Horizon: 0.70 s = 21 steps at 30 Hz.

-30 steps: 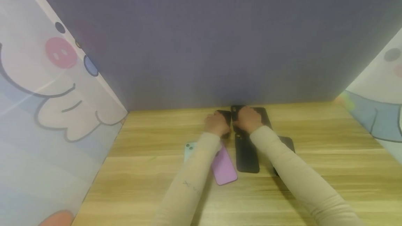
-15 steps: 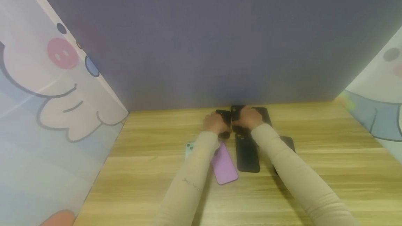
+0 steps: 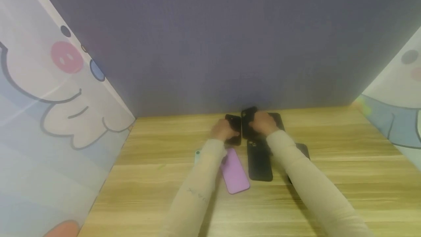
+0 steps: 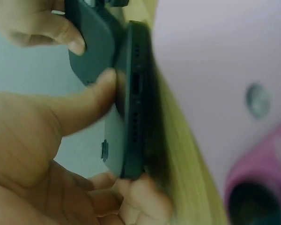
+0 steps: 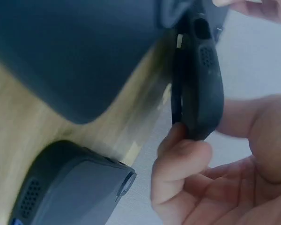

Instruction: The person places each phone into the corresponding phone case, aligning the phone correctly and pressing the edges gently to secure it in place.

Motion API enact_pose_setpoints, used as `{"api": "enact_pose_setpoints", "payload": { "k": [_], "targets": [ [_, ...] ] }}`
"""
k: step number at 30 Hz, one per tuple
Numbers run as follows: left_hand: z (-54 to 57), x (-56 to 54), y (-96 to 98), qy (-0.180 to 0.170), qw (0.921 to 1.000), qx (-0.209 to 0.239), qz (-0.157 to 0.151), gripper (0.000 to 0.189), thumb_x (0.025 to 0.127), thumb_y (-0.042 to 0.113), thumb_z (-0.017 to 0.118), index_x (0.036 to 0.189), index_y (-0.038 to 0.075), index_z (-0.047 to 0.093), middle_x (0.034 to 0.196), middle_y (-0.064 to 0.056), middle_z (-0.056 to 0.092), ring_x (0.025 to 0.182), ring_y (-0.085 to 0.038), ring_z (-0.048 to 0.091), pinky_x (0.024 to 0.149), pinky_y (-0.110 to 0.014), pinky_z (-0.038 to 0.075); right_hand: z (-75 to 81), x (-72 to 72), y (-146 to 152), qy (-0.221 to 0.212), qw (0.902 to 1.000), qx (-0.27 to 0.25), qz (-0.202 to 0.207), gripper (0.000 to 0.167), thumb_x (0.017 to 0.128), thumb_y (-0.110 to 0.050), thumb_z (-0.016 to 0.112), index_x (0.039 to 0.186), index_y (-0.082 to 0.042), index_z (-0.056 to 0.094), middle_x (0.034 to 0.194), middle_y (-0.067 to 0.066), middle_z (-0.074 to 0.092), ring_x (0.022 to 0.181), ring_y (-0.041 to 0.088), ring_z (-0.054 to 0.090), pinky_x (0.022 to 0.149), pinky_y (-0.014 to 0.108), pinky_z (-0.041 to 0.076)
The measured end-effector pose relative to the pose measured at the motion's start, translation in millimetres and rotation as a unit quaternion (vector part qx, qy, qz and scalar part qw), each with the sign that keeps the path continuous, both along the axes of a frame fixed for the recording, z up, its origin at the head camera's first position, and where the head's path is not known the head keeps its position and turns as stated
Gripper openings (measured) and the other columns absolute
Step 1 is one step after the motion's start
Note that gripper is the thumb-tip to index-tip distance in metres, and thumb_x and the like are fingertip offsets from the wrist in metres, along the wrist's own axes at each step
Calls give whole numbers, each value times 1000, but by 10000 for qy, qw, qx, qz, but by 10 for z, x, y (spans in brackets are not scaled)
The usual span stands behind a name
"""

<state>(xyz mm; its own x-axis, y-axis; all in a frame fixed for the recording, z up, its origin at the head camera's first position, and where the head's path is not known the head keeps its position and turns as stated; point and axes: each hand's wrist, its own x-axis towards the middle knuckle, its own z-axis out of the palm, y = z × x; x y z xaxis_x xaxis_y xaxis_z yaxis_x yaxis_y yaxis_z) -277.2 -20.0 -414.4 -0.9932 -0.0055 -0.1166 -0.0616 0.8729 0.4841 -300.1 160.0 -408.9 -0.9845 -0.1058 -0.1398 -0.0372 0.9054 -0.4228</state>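
Note:
My left hand (image 3: pixel 223 130) grips a dark phone (image 3: pixel 235 121) by its side edges near the back of the table. In the left wrist view the thumb lies on that phone's (image 4: pixel 136 93) upper face and the fingers curl at its far edge; its port end faces the camera. Just to the right, my right hand (image 3: pixel 264 123) pinches a black phone (image 3: pixel 246 116), which sits slightly tilted. The right wrist view shows this phone (image 5: pixel 199 89) between thumb and curled fingers, one edge raised. Part of another black phone (image 3: pixel 279 120) shows beyond the right hand.
Nearer me lie a purple phone (image 3: pixel 235 173), a black phone (image 3: pixel 260 162) and a dark phone (image 3: pixel 303 150) partly under the right sleeve. A mint phone (image 3: pixel 197 155) is mostly hidden by the left sleeve. A grey panel (image 3: pixel 210 46) rises at the table's back edge.
The black phone in my right hand has tilted and its top has shifted slightly up. My right hand has moved a little right, my left hand a little left.

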Motion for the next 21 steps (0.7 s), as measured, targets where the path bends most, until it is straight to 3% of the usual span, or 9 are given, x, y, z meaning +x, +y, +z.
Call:
{"api": "enact_pose_setpoints", "payload": {
  "k": [3,7,12,14,18,21],
  "targets": [
    [-21,-31,-82,-25,9998,112,-144,36,86,20,78,115,-1,71,115,-16,74,102,-31,70,94,-43,59,22,-15,46,17,9995,-285,104,28,98,-19,58,103,8,64,103,27,68,85,36,67,77,51,59],
    [-35,-43,-199,-14,9988,425,-235,30,86,4,63,114,-4,69,114,-19,73,104,-35,69,96,-45,58,40,-6,97,-115,9966,-764,281,33,101,-16,54,117,13,59,110,31,66,87,36,65,84,53,58],
    [-60,-17,-329,101,9882,1528,-53,24,81,-3,60,103,-7,68,103,-23,71,93,-37,67,88,-48,59,64,49,142,-324,9916,-1210,311,42,104,-16,51,129,18,51,116,34,63,89,35,65,94,57,55],
    [-66,-3,-374,68,9815,1914,-9,17,82,-4,59,97,-6,67,95,-20,69,85,-32,65,80,-44,59,66,71,158,-362,9904,-1304,278,40,105,-17,49,126,16,53,109,31,65,84,32,65,90,56,56],
    [-62,5,-440,-128,9711,2383,-13,9,83,-4,56,88,-3,64,79,-10,62,70,-22,58,64,-32,55,55,94,196,-390,9873,-1522,235,34,106,-17,49,120,13,57,80,13,63,63,22,62,73,43,59],
    [-59,-5,-478,-229,9632,2677,46,13,87,-3,55,92,-7,66,79,-13,64,66,-20,56,58,-28,51,62,120,223,-425,9799,-1944,156,35,106,-15,49,125,14,55,70,5,59,55,18,59,64,37,57]
  ]
}}
